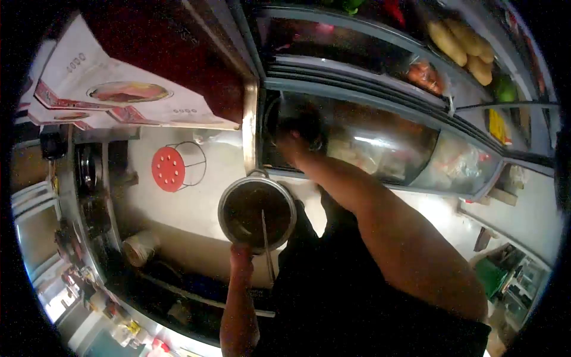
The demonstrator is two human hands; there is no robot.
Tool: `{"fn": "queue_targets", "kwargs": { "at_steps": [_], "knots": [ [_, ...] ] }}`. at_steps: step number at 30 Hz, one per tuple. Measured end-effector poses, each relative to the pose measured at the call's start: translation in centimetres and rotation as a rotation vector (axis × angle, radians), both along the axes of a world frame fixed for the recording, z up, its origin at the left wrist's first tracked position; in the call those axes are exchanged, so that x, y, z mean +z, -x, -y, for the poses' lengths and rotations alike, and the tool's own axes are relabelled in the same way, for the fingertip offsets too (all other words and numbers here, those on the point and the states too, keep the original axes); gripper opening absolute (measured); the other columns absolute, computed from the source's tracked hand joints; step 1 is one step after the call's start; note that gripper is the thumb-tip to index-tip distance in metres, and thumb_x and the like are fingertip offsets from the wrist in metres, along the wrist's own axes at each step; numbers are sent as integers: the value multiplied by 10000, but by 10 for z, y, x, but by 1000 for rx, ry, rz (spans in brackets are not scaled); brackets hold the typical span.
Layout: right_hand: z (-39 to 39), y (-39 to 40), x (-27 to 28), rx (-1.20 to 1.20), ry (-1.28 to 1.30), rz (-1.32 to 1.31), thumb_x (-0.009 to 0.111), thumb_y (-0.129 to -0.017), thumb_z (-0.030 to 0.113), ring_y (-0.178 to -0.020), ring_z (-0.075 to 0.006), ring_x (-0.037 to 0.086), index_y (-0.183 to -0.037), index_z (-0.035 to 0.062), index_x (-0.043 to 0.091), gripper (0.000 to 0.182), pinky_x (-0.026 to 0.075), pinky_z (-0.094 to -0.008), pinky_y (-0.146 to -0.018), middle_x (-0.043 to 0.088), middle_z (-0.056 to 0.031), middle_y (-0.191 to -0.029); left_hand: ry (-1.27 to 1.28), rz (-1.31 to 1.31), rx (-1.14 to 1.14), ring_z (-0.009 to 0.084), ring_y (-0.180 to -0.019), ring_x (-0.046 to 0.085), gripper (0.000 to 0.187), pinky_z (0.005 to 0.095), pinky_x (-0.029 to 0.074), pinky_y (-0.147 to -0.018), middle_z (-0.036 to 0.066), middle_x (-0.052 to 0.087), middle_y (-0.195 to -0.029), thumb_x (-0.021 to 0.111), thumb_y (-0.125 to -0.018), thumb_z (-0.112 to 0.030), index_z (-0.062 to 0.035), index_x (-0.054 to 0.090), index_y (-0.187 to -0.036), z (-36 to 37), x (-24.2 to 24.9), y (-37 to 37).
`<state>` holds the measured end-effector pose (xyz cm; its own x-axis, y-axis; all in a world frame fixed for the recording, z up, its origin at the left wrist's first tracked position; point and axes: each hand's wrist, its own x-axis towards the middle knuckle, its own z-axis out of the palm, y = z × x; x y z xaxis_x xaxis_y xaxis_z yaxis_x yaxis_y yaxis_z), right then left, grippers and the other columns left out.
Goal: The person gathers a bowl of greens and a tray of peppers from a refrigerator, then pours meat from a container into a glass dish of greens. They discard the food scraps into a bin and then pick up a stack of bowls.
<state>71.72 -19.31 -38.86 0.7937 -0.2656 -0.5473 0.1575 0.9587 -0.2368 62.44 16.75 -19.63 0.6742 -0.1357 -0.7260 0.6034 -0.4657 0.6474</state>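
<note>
A round metal pot (229,209) with dark contents is held in front of my body. A long thin utensil (266,238) rests in it, its handle over the near rim; its working end is hidden in the dark inside. My left hand (242,256) is closed on the near side of the pot, probably at a handle. My right hand (290,143) reaches into the dark lower left of a glass-fronted display cabinet (357,95), beside a dark rounded thing too dim to name. The fingers of that hand are blurred and in shadow.
Clear plastic bags (455,163) lie in the cabinet, with brownish-yellow oblong produce (458,41) on an upper shelf. A red round stool (168,169) stands on the pale floor. A printed menu sheet (128,86) hangs at upper left. A whitish round container (141,249) sits at lower left.
</note>
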Motion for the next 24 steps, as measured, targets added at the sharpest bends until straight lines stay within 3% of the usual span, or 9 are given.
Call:
{"fn": "queue_targets", "kwargs": {
  "at_steps": [4, 6, 8, 11, 13, 18, 21, 23, 24],
  "knots": [
    [50, 61, 50, 469, 999, -303, 449, -795, 191, -821, -212, 463, -1036, 75, 479, 269, 393, -332, -696, 507, -70, -975, -148, 288, -372, 153, -584, 500, 99, 283, 428, -515, 50, 515, -697, 490, -764, -120, -24, 503, -786, 61, 34, -21],
    [74, 93, 82, 699, 1702, -301, 455, -777, 175, -881, -236, 450, -1006, 51, 501, 264, 374, -353, -759, 501, -92, -995, 99, -174, 134, 158, -577, 522, 50, 295, 444, -499, 45, 501, -679, 495, -753, -69, -21, 480, -757, 79, 13, -26],
    [89, 114, 106, 715, 2156, -289, 461, -758, 158, -941, -261, 437, -976, 28, 523, 261, 355, -375, -821, 495, -115, -1016, 204, -202, 197, 162, -585, 527, 44, 298, 451, -512, 43, 501, -678, 498, -749, -55, -20, 483, -770, 106, 26, -30],
    [104, 129, 135, 710, 2475, -519, 491, -667, 126, -966, -287, 433, -852, -11, 581, 248, 333, -383, -846, 541, -112, -940, 384, -127, 100, 179, -649, 547, 157, 309, 474, -558, 54, 530, -750, 539, -745, -104, -19, 495, -869, 113, -10, -34],
    [123, 143, 143, 1521, 2453, -496, 508, -667, 153, -982, -282, 429, -851, 31, 589, 235, 319, -366, -863, 538, -101, -966, 455, -23, -60, 192, -707, 561, 266, 317, 490, -592, 68, 560, -824, 576, -747, -167, -19, 504, -956, 122, -34, -42],
    [152, 207, 94, 1524, 2863, -537, 503, -676, 169, -1043, -257, 401, -880, 61, 574, 241, 286, -355, -895, 517, -93, -1018, 396, -254, 51, 152, -686, 513, 162, 290, 406, -573, 70, 544, -758, 492, -769, -95, -13, 531, -902, 208, -43, -71],
    [156, 227, 92, 1115, 3835, -822, 501, -672, 158, -1063, -257, 385, -860, 40, 573, 234, 303, -360, -888, 501, -119, -1037, 404, -63, -50, 162, -705, 519, 210, 292, 417, -611, 76, 570, -818, 486, -768, -92, -10, 527, -957, 239, -58, -81],
    [158, 218, 130, 1165, 2650, -726, 493, -677, 140, -1038, -266, 407, -858, 13, 564, 232, 334, -370, -865, 482, -159, -1048, 389, 190, -234, 186, -710, 534, 208, 306, 425, -617, 90, 579, -816, 484, -770, -100, -14, 540, -950, 233, -161, -91],
    [156, 214, 142, 1169, 2656, -721, 493, -677, 140, -1038, -266, 407, -858, 13, 564, 232, 334, -370, -865, 482, -159, -1048, 317, 60, -132, 229, -703, 553, 186, 321, 439, -612, 111, 584, -775, 470, -781, -122, -18, 560, -905, 263, -101, -95]
  ]
}}
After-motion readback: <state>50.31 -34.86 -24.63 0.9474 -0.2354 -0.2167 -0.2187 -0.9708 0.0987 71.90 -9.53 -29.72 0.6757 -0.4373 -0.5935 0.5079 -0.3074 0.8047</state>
